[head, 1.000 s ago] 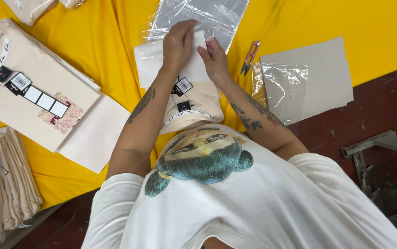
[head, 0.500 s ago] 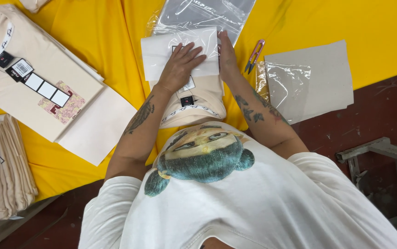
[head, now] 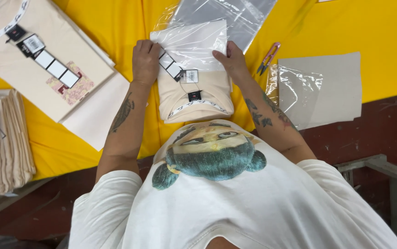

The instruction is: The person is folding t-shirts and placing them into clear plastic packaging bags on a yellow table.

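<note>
A folded cream T-shirt with hang tags lies on the yellow table, its far half inside a clear plastic bag. My left hand grips the bag's left edge beside the tags. My right hand grips the bag's right edge. The shirt's collar end points toward me and sticks out of the bag.
More clear bags lie beyond the shirt. Another folded cream shirt with tags rests on white card at the left. A stack of folded shirts sits at the left edge. Pink-handled snips and grey cardboard sheets lie at the right.
Both hands have moved from pressing on top of the shirt to the sides of the bag. The bag now covers more of the shirt's far half.
</note>
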